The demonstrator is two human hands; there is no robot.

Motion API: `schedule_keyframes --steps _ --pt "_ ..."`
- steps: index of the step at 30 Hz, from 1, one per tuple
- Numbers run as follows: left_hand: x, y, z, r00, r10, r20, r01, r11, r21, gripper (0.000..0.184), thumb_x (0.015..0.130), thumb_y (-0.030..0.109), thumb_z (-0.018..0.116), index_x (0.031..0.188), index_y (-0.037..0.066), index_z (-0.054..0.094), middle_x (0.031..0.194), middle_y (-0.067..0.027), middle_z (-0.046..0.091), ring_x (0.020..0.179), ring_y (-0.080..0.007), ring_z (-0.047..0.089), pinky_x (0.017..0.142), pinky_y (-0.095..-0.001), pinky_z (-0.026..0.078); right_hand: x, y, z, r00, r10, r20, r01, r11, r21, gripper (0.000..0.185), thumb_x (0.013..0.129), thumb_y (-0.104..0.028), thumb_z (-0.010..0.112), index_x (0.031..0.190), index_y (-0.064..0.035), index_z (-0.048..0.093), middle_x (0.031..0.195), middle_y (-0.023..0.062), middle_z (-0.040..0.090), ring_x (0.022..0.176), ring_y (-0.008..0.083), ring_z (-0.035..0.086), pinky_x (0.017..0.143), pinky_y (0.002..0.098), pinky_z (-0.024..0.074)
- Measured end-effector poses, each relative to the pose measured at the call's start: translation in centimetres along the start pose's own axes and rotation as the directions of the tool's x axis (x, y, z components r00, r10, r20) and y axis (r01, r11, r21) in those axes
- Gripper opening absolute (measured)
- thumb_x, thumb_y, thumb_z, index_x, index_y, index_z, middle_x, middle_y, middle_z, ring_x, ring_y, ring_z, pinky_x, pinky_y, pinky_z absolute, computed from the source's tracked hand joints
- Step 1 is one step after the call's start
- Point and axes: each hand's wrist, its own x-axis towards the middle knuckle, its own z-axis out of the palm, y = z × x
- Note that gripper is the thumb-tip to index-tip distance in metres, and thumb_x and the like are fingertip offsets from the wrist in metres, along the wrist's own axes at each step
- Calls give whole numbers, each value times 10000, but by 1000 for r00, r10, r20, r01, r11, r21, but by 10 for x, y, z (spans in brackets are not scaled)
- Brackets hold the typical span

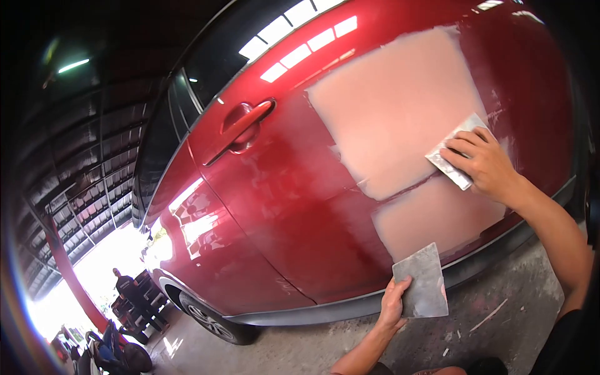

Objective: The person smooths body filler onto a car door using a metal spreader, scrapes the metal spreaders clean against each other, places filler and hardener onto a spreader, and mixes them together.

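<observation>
A red car door point(269, 212) fills the middle of the view, with a large pinkish patch of body filler point(400, 106) on it. Below a dark crease lies a smaller filler patch point(437, 219). My right hand point(481, 159) grips a flat metal putty spreader point(451, 170) against the right part of the filler, fingers spread over its back. Lower down, my left hand point(392, 303) holds a square grey metal plate point(424, 284) by its left edge, with the thumb on its face. A little pink shows on the plate's right edge.
The door handle point(240, 131) juts out left of the filler. A dark sill point(350, 309) runs along the car's bottom above the concrete floor point(487, 319). At far left, a person in dark clothes point(134, 297) stands near parked vehicles and a red post point(75, 281).
</observation>
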Motion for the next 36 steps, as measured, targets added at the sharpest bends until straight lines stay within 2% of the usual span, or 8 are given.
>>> schedule_keyframes --steps 4,7,11,16,19,23,28,36 --pt "0 24 10 969 243 -29 -236 959 154 338 885 117 623 1182 51 475 1051 -66 611 905 -154 616 786 -311 517 -2 -7 -45 912 334 -239 -309 941 139 484 688 23 616 1168 -32 585 1169 113 578 1108 289 520 948 396 396" --pt "3 39 32 944 328 -45 -325 943 74 326 891 116 616 1180 55 478 1044 -68 611 902 -151 614 782 -309 516 -29 -70 -68 767 629 -123 -402 621 673 571 687 120 459 1248 23 508 1182 200 558 1105 334 528 969 383 399" --pt "9 30 32 950 296 -97 -287 953 96 306 891 93 604 1169 44 486 1040 -68 609 905 -149 613 794 -302 511 -93 -149 -39 993 -28 111 -44 802 596 618 695 -215 697 1261 -114 471 1249 123 481 1152 325 464 1000 606 310" --pt "0 48 48 978 152 -145 -129 979 158 329 902 112 585 1200 23 476 1051 -65 599 915 -138 590 810 -281 483 -138 -141 -6 941 149 303 -261 891 372 513 666 -129 683 1166 -119 569 1187 140 513 1118 339 471 975 598 331" --pt "1 65 52 926 371 66 -373 878 300 355 923 143 566 1227 -3 455 1067 -78 595 938 -150 586 830 -293 476 -135 -119 -9 915 278 294 -372 864 341 480 669 -30 660 1143 -78 600 1153 145 544 1104 341 490 971 514 367" --pt "13 61 42 919 329 218 -389 843 371 322 931 155 562 1195 -10 480 1093 -77 586 965 -121 561 832 -278 464 -88 -113 -35 858 469 208 -504 697 510 463 662 31 660 1113 -65 627 1146 126 561 1089 328 509 949 422 397" --pt "6 50 51 901 295 319 -422 765 485 414 992 277 432 1263 -35 448 1164 -105 569 1069 -156 526 927 -291 405 -66 -118 -38 943 216 252 -310 845 436 449 635 -35 716 1076 -94 655 1132 116 558 1069 325 518 913 432 409" --pt "1 28 62 841 507 189 -467 504 726 459 994 290 419 1289 -61 450 1223 -160 546 1151 -194 485 991 -310 351 -94 -145 -22 942 104 320 -307 655 691 611 524 -46 731 1125 -100 637 1144 109 570 1085 323 520 921 418 414"
